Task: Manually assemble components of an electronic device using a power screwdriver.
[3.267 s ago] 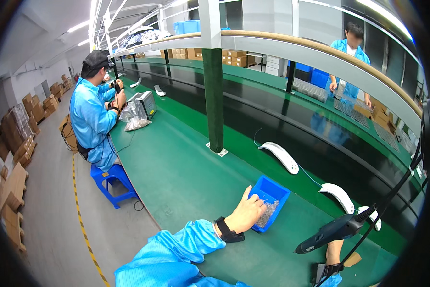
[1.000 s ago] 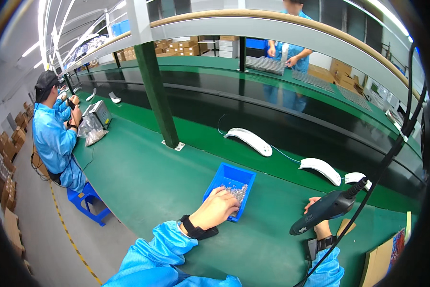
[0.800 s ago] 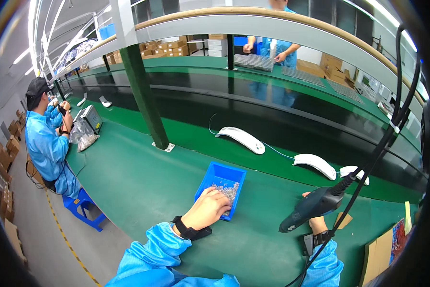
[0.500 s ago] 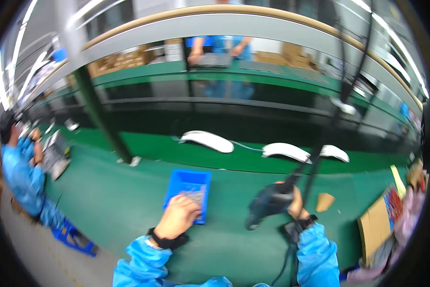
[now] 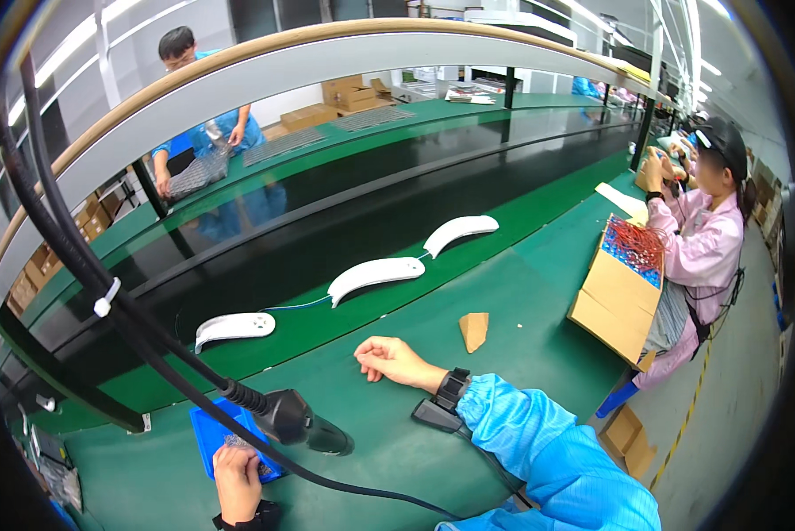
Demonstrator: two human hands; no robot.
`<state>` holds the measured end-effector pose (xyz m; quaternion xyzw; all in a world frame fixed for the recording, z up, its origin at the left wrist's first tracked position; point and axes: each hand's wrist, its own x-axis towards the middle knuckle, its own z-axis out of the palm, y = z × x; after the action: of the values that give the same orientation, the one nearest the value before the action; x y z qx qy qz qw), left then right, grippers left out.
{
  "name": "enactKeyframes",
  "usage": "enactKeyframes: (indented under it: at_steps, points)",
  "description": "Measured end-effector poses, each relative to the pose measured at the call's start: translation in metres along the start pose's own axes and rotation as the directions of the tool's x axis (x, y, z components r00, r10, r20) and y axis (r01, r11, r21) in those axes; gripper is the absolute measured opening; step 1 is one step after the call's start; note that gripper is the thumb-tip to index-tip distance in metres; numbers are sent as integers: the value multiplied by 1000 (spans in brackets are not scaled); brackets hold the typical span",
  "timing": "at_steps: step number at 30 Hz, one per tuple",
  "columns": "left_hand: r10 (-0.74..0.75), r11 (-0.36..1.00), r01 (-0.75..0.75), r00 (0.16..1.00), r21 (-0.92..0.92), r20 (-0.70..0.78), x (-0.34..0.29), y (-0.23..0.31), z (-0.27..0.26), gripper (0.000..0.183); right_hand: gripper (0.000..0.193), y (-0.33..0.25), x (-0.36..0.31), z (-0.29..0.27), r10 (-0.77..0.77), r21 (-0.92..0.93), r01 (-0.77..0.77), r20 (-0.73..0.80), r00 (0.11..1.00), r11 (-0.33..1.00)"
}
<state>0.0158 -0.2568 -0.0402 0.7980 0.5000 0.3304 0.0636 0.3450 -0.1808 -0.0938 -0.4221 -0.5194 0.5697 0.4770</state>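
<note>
My left hand (image 5: pixel 238 482) is at the near side of a blue tray (image 5: pixel 204 434), fingers curled in over small metal pieces (image 5: pixel 235 440) that look like screws. Whether a piece is between the fingertips is hidden. To its right, a black electric screwdriver (image 5: pixel 291 420) hangs tilted on its cable, touched by neither hand. My right hand (image 5: pixel 399 361) reaches over the green table with loosely bent fingers and nothing visible in them. Beyond it, three white curved plastic shells (image 5: pixel 375 276) lie in a row, joined by a thin blue cord.
A cardboard scrap (image 5: pixel 473 331) lies right of my right hand. Farther right, an open carton (image 5: pixel 611 305) holds red wires beside a seated person in pink. A dark conveyor belt (image 5: pixel 326 217) runs behind the shells; another person handles grey sheets across it. Black cables cross the left side.
My right hand has let go of the screwdriver and moved forward toward the shells. The view has swung to the right; my left hand remains at the blue tray.
</note>
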Motion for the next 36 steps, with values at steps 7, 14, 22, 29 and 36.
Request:
enactKeyframes:
  at_steps: [7, 14, 22, 29, 36]
  points:
    - [95, 991, -105, 989, 80, 115, 2, -3, -13, 8, 17, 3, 5, 2, -16, -4, 16, 25, 1000, 1000]
    - [77, 992, -86, 992, 93, 97, 2, 4, -15, 8, 18, 7, 5, 2, -28, -19, 28, 14, 1000, 999]
    - [-11, 998, 6, 997, 61, 71, 1, 8, -16, 9, 19, 7, 2, 4, -45, -15, 45, 8, 999, 999]
    - [31, 999, -33, 999, 37, 44, -1, -7, -10, 11, 18, 9, 4, 3, -69, -1, 69, 11, 998, 998]
    - [-38, 999, 34, 992, 35, 121, 2, 3, -15, 12, 17, 6, 4, 4, -57, 7, 57, 12, 998, 998]
